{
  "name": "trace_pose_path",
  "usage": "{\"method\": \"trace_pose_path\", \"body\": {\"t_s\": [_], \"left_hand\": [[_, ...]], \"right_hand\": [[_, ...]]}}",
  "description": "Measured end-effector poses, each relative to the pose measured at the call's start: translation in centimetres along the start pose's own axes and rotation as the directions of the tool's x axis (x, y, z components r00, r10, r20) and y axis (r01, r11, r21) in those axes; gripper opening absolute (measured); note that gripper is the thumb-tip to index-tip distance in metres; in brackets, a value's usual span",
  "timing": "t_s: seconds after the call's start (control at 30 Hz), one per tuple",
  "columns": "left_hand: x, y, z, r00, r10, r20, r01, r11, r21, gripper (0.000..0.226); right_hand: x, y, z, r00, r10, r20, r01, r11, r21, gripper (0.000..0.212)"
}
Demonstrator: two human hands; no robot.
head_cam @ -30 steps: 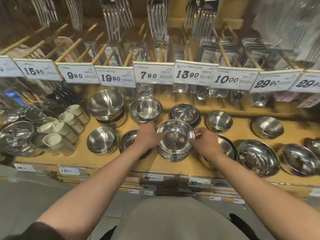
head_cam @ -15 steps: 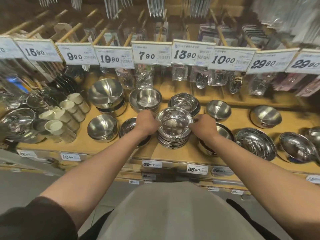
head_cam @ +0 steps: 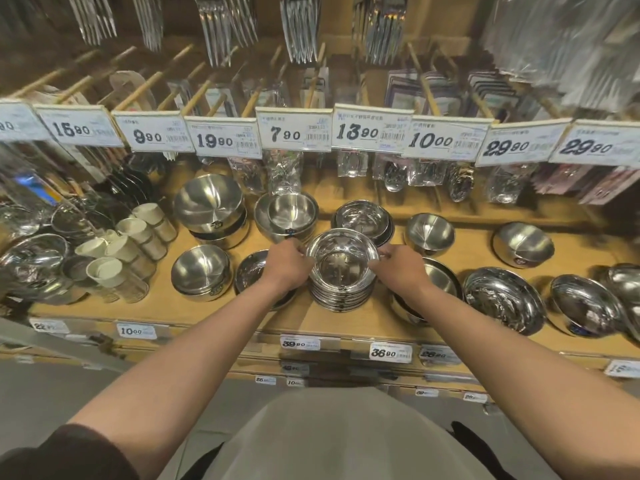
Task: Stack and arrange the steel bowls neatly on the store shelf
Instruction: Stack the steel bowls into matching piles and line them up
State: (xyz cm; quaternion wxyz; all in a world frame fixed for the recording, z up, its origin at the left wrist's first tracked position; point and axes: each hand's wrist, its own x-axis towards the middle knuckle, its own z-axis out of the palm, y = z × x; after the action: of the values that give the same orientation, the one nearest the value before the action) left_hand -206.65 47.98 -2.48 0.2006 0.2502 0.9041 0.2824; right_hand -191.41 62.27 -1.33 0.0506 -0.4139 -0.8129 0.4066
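A stack of several shiny shallow steel bowls stands in the middle of the wooden shelf. My left hand grips the top bowl's left rim and my right hand grips its right rim. My left hand partly hides a dark shallow bowl to the left of the stack. Behind my right hand sits a wide bowl. Behind the stack are a nested pair of bowls and a low stack of dishes.
More steel bowls stand left, back left, back right and far right; tilted ones lean at the right. White cups lie at the left. Price tags and bagged cutlery hang overhead.
The camera has tilted so the shelf sits lower in view. Both hands stay on the rim of the top bowl of the stack; the stack has barely shifted.
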Motion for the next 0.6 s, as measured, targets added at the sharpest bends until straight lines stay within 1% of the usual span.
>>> {"method": "trace_pose_path", "body": {"t_s": [0.07,0.1,0.13,0.17,0.2,0.23,0.33,0.4,0.5,0.6], "left_hand": [[-0.5,0.2,-0.6,0.998,0.049,-0.043,-0.047,0.998,0.039,0.032],[-0.9,0.3,-1.1,0.993,0.084,-0.08,-0.081,0.996,0.038,0.032],[-1.4,0.5,-1.6,0.987,0.116,-0.115,-0.115,0.993,0.017,0.029],[-1.7,0.5,-2.2,0.98,0.14,-0.14,-0.145,0.989,-0.021,0.025],[-2.1,0.6,-2.7,0.975,0.16,-0.153,-0.171,0.983,-0.064,0.022],[-2.4,0.7,-3.2,0.973,0.173,-0.156,-0.19,0.977,-0.102,0.018],[-2.9,1.6,-3.7,0.976,0.187,-0.115,-0.208,0.956,-0.205,0.008],[-3.1,2.7,-3.0,0.979,0.193,-0.069,-0.205,0.935,-0.289,0.007],[-3.4,4.3,-1.3,0.978,0.208,0.003,-0.193,0.912,-0.362,0.009],[-3.8,5.3,0.0,0.971,0.232,0.061,-0.182,0.879,-0.441,0.016]], "right_hand": [[-0.5,0.3,-0.9,1.0,-0.007,-0.014,0.008,0.996,0.084,0.019],[-0.9,0.6,-1.7,1.0,-0.002,-0.031,0.006,0.991,0.131,0.016],[-1.3,1.2,-2.7,0.999,0.008,-0.049,0.001,0.985,0.175,0.015],[-1.8,2.0,-3.8,0.998,0.018,-0.066,-0.003,0.976,0.219,0.02],[-2.4,3.0,-5.0,0.996,0.03,-0.087,-0.006,0.964,0.265,0.025],[-2.9,4.2,-6.3,0.991,0.043,-0.123,-0.004,0.953,0.303,0.025],[-4.9,7.8,-10.3,0.962,0.129,-0.24,-0.027,0.921,0.388,0.012],[-6.3,10.0,-12.4,0.941,0.194,-0.277,-0.057,0.898,0.437,0.013],[-8.5,13.6,-14.7,0.905,0.279,-0.321,-0.095,0.868,0.487,0.014],[-10.9,17.2,-16.4,0.856,0.369,-0.362,-0.114,0.818,0.564,0.014]]}}
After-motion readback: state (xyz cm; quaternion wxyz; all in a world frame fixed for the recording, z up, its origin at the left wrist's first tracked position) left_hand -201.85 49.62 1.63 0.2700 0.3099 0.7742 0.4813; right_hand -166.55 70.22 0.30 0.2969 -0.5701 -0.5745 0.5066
